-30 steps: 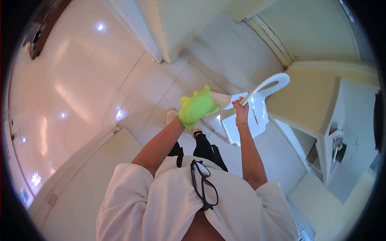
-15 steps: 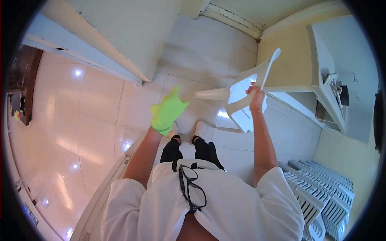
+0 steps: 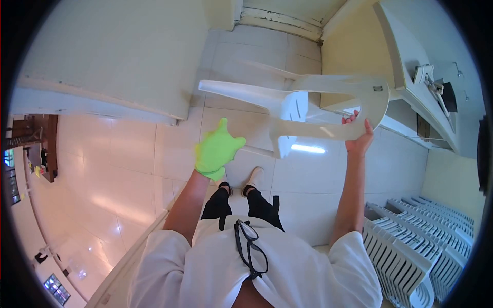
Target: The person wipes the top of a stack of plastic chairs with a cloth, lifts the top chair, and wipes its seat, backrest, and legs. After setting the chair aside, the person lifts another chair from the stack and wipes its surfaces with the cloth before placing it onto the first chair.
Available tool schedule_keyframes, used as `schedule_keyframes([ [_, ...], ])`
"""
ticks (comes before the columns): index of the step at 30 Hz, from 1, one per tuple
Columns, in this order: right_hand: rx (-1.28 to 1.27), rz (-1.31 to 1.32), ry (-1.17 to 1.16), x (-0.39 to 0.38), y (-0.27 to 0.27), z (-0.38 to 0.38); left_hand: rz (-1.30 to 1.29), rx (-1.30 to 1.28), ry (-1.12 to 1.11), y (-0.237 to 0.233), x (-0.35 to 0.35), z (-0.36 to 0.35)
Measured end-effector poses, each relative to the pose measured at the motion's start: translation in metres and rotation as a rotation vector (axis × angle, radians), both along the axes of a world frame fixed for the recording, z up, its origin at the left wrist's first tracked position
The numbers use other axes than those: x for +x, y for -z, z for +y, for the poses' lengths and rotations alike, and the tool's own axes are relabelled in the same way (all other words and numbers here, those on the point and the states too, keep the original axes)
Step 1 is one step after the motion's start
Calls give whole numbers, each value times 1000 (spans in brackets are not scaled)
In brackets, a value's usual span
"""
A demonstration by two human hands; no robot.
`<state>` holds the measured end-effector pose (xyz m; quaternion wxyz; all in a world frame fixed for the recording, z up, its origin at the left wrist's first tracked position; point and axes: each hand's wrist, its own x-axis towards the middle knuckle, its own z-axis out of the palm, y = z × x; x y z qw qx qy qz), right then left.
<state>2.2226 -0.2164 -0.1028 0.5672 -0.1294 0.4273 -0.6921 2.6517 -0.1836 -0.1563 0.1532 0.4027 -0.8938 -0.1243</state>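
White plastic makes up the chair (image 3: 288, 105), and it looks smooth and a bit shiny. It is tipped over on its side, out in front of the person, above the tiled floor (image 3: 308, 185). I cannot tell if any part of it touches the tiles. At the right end, its back bends round in a big loop with a large hole in it, and a small dark mark sits on the loop near the top. Two long bars run left from the loop to the seat, which has thin slits in it. One long leg sticks out to the left, near the wall (image 3: 118, 56). The right hand (image 3: 358, 134) has its grip closed on the low edge of the loop, with fingertips showing in the hole. The left hand is inside a bright green cover (image 3: 220, 149), well apart from the loop. Its fingers are hidden, so I cannot tell how far open that grip is.
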Motion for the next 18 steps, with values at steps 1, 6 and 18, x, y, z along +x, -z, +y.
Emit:
schedule_keyframes([
  [1,-28,-64,-1,-9,16,9,276,341,-168,9,-15,2],
  [6,-23,-215,124,-48,105,63,482,54,151,55,-41,-18],
  [18,482,-313,576,-141,326,178,405,431,49,100,-128,-18],
])
